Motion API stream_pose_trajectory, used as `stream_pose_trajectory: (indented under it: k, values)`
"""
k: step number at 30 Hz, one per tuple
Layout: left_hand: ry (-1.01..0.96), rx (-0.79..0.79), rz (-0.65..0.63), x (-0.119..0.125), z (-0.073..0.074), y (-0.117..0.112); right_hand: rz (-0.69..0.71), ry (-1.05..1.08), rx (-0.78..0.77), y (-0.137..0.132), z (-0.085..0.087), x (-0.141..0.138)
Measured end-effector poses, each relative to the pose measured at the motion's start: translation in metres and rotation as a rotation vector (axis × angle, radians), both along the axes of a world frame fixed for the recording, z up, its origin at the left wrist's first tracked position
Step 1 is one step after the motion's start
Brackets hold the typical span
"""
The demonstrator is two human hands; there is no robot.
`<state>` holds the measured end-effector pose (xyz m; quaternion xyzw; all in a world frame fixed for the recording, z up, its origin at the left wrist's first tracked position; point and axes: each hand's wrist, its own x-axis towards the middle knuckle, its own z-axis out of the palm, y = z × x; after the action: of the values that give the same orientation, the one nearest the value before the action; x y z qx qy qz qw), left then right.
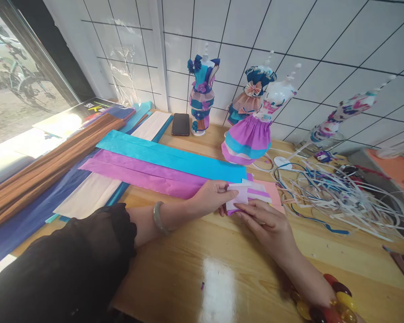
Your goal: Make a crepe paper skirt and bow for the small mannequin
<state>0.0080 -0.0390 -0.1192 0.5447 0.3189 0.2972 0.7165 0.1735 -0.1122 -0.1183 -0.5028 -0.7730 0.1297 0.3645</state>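
Note:
My left hand [211, 197] pinches the left edge of a small folded piece of white and purple paper [247, 196] lying on the wooden table [195, 260]. From below, my right hand [267, 223] grips the same piece, fingers curled against its lower edge. Just left of the piece lie long strips of purple crepe paper [141, 172] and turquoise crepe paper [168, 157]. A pink sheet [274, 193] shows under the folded piece on the right.
Several small mannequins in paper dresses [202, 92] [252, 134] [343, 112] stand along the tiled wall. A black phone [181, 124] lies by the wall. Brown [40, 172], blue and white paper sheets lie at left. A tangle of white and blue strips [340, 197] sits at right.

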Motion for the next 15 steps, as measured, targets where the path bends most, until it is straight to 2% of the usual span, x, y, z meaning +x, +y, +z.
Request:
stream_pose_trajectory:
  k: [6, 15]
  values:
    - [0.011, 0.018, 0.004, -0.0003, 0.0, -0.0001, 0.033, -0.001, 0.05, 0.0, 0.0023, -0.0006]
    - [0.003, -0.066, -0.012, -0.0007, -0.0001, -0.0004, 0.037, 0.017, 0.038, -0.0014, 0.0069, -0.0017]
